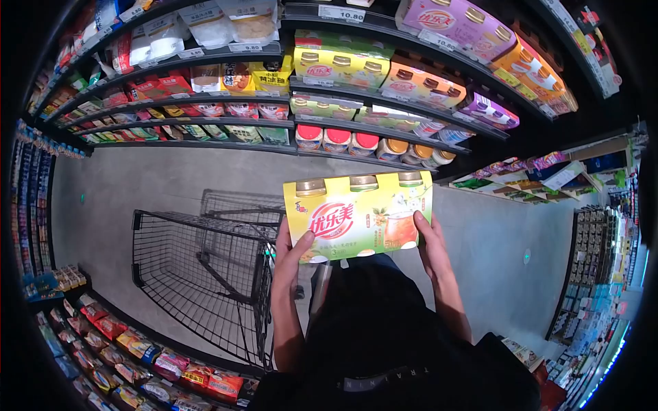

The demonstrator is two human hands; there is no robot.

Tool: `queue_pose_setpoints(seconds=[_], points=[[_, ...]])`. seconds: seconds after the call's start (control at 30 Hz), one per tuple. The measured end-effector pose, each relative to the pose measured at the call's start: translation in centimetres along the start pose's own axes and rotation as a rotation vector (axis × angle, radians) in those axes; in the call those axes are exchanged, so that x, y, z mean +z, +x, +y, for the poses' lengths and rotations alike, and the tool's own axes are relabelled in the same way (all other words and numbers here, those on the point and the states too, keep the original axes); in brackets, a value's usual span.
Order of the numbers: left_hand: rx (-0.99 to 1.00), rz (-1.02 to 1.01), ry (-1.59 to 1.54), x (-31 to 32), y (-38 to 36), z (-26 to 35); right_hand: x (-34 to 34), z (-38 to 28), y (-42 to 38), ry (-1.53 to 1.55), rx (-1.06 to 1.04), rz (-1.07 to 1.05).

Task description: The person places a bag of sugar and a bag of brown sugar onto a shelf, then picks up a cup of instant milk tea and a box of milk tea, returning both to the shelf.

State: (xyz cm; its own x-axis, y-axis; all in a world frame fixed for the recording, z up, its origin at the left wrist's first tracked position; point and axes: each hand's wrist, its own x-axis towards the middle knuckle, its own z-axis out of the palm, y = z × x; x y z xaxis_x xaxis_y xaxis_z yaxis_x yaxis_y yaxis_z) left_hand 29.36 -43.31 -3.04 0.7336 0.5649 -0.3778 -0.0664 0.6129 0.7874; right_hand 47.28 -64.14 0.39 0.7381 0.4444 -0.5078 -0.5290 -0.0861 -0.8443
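A yellow and green multipack of milk tea cups (pixel 370 236) is held up in front of my body, its printed front facing me. Three gold cup lids show through cut-outs along its upper edge. My left hand (pixel 291 250) grips the left end, thumb on the front panel. At the right end, my right hand (pixel 430 240) has its thumb on the front as well. The other fingers of both hands are mostly hidden behind the pack.
To my left stands a black wire shopping cart (pixel 205 274). Ahead, shelves carry a similar yellow multipack (pixel 339 68), a purple multipack (pixel 459 27), red-lidded jars (pixel 336 138) and bagged goods. More snack packets (pixel 164 363) line a shelf at lower left. Grey floor (pixel 493 233) runs between the shelves.
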Motion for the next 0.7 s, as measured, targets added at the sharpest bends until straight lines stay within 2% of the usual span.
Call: queue_pose_setpoints(seconds=[0.43, 0.7], points=[[-0.058, 0.105, -0.007, -3.0, -5.0, -2.1, 0.2, 3.6, -3.7, -0.037, 0.043, -0.028], [-0.063, 0.122, -0.007, -3.4, -5.7, -2.0, 0.2, 4.4, -4.4, -0.039, 0.052, -0.005]])
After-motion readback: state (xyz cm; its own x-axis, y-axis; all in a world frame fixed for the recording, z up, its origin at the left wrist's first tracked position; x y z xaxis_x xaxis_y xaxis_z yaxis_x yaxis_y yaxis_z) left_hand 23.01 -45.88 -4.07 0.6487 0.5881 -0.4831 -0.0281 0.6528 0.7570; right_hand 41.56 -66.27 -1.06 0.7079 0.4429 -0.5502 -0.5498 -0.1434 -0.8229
